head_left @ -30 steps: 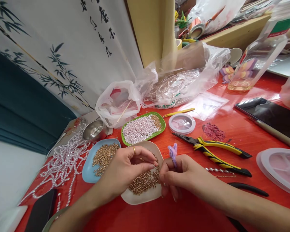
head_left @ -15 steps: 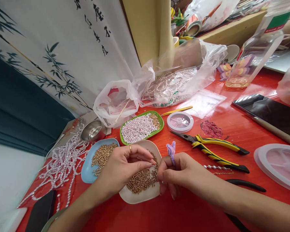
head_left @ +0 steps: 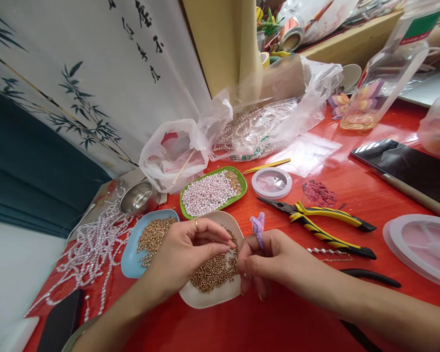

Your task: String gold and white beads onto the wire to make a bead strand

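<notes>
My left hand [head_left: 190,254] hangs over the cream tray [head_left: 201,299], thumb and fingertips pinched around something too small to make out. Close beside it, at the tray's right edge, my right hand [head_left: 264,259] is also closed in a pinch; what it grips is hidden by the fingers. A purple fuzzy ring [head_left: 257,227] sits on a right finger. Small gold-brown beads [head_left: 210,274] lie in the tray beneath both hands. Behind my left hand is a blue tray [head_left: 130,254] with gold beads [head_left: 154,237].
A green tray [head_left: 185,211] of white and gold beads stands behind. Yellow-black pliers [head_left: 326,225], a clear spool [head_left: 272,182] and a larger spool [head_left: 425,249] lie right. Bead strands [head_left: 91,244], a metal bowl [head_left: 137,198] and a dark phone [head_left: 60,320] are left. Behind stand plastic bags [head_left: 264,127] and a bottle [head_left: 385,83].
The view has shifted very slightly, so everything sits a little further left. Both hands keep nearly the same pinched pose over the cream tray.
</notes>
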Motion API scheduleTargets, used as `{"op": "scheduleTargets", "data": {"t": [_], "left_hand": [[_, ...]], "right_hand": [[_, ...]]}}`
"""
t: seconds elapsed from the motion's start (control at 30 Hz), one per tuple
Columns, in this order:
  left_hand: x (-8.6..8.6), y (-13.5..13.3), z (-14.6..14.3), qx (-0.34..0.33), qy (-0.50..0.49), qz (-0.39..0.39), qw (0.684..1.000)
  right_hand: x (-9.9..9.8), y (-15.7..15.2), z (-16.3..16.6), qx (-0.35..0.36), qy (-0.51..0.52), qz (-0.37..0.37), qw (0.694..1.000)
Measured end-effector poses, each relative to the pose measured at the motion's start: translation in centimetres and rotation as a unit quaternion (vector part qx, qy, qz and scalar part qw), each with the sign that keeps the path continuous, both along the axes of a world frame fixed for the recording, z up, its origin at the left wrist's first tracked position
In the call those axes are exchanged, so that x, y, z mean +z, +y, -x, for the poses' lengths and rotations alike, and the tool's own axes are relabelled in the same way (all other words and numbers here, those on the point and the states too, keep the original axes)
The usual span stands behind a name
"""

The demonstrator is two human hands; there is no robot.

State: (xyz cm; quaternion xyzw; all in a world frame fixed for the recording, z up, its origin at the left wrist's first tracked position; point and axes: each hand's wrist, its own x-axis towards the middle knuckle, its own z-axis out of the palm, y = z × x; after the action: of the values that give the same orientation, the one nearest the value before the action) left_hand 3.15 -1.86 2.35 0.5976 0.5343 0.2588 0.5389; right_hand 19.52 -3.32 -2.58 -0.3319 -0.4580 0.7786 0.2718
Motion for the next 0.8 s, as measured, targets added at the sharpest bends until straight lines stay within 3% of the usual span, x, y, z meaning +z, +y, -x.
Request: {"op": "scheduleTargets", "data": {"t": [0.43,0.8], "left_hand": [[-0.11,-0.07,0.21,0.012,-0.011,0.011,1.0],[-0.39,-0.09,0.15,0.02,-0.036,0.007,0.999]], "right_hand": [[0.06,-0.09,-0.08,-0.008,-0.003,-0.022,1.0],[0.35,-0.12,0.11,-0.08,-0.026,-0.072,0.994]]}}
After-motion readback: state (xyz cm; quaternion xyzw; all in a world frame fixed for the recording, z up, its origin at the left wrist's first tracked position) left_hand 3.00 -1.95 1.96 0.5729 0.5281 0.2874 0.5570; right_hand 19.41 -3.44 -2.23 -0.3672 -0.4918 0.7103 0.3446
